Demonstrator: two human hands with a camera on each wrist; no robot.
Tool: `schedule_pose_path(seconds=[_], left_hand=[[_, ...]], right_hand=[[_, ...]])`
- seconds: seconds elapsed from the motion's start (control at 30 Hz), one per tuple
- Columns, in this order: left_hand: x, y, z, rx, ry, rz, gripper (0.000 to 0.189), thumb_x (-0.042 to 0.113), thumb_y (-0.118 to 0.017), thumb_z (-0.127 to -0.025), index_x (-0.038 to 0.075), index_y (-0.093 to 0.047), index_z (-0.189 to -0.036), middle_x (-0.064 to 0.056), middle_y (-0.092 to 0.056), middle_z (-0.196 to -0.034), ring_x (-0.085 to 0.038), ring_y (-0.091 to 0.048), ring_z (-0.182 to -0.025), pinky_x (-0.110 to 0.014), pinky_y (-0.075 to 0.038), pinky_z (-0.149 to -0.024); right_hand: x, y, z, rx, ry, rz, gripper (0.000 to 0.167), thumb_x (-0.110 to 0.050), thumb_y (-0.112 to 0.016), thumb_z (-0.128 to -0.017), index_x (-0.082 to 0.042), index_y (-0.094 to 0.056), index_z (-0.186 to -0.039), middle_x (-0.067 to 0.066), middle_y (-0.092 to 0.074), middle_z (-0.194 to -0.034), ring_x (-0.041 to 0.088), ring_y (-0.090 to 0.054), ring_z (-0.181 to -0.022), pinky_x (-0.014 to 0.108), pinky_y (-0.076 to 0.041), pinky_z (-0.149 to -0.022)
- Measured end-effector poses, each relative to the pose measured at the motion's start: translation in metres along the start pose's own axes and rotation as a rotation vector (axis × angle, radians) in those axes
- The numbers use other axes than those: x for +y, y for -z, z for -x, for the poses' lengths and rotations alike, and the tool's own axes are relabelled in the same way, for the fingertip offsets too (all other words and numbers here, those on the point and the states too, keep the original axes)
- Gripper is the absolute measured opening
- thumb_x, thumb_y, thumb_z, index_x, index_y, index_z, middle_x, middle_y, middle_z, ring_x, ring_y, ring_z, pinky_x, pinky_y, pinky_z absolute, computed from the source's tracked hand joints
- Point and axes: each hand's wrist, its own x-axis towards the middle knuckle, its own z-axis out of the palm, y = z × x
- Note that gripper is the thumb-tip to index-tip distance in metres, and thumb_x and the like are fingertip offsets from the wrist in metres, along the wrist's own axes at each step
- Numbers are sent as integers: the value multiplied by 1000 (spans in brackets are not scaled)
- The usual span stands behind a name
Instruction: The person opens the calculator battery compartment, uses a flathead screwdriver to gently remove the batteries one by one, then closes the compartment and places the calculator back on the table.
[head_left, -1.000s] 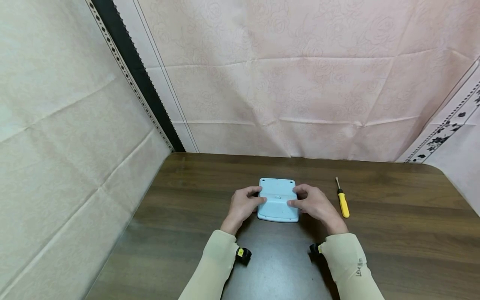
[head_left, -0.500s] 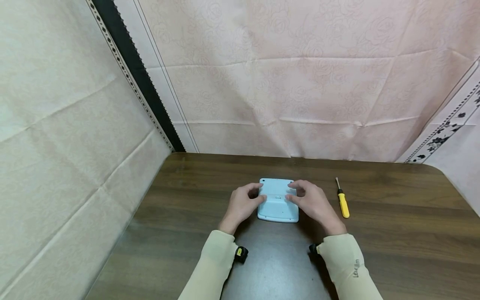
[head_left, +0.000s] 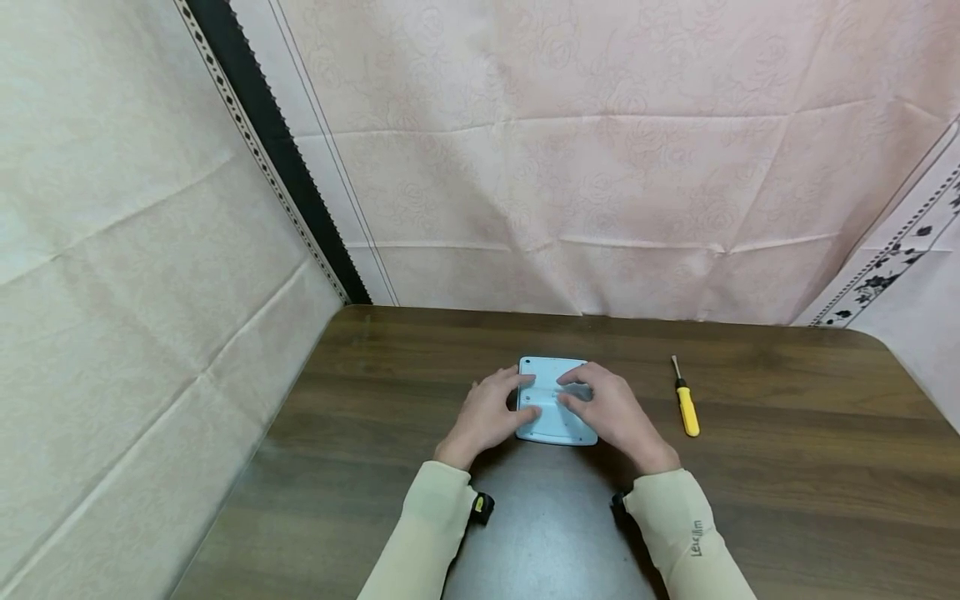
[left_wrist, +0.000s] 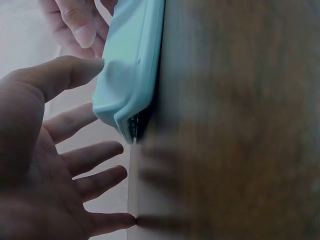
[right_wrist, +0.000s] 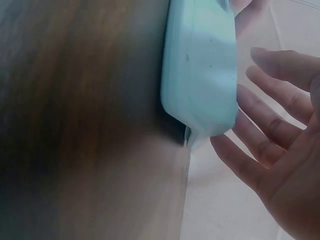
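A light-blue plastic device (head_left: 557, 430) lies flat on the table, a face with small corner holes and a middle latch turned up; it resembles the back of a calculator. My left hand (head_left: 486, 415) is at its left side, thumb tip touching the casing (left_wrist: 120, 75) in the left wrist view, other fingers spread. Over the right half hovers my right hand (head_left: 613, 410), thumb and index finger apart above the middle latch. In the right wrist view, the fingers of that hand (right_wrist: 285, 115) are loosely bent beside the device (right_wrist: 202, 65), gripping nothing.
A screwdriver (head_left: 686, 408) with a yellow handle lies to the right of the device, its tip pointing away. The brown wooden table (head_left: 810, 450) ends at a pale patterned cloth (head_left: 600, 183) behind and at the left.
My right hand has moved left from the device's right edge to over its middle. My left thumb has shifted slightly nearer and to the right. The device has stayed put.
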Motion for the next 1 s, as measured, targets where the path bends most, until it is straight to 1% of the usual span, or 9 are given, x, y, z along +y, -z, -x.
schedule_pose_path(seconds=[0.13, 0.43, 0.7, 1.0], left_hand=[[0, 0, 0, -27, 3, -31, 51, 35, -73, -101, 17, -65, -148, -15, -45, -164, -39, -34, -154, -75, -18, -120], [2, 1, 3, -52, 11, -39, 49, 34, -70, -104, 19, -63, -150, -12, -45, -164, -35, -36, -154, -75, -13, -120], [-1, 3, 3, -61, -1, -51, 49, 35, -70, -105, 22, -62, -151, -10, -48, -163, -34, -38, -153, -77, -12, -119], [-2, 3, 3, -68, -11, -37, 49, 35, -69, -105, 21, -62, -152, -11, -49, -162, -36, -37, -153, -78, -10, -119]], right_hand=[[-1, -2, -1, -12, 15, 11, 21, -10, -77, -99, -3, -77, -119, 15, -70, -126, 36, -64, -120, 59, -50, -105], [-1, -5, -1, -38, 45, 38, 18, -10, -78, -97, -4, -77, -114, 12, -70, -118, 34, -64, -113, 56, -52, -101], [-1, -6, -1, -46, 35, 55, 16, -10, -79, -97, -4, -77, -112, 12, -69, -118, 34, -63, -113, 57, -52, -102], [0, -8, -3, -51, 31, 57, 16, -10, -79, -97, -4, -77, -111, 12, -68, -118, 34, -63, -114, 55, -52, -103]])
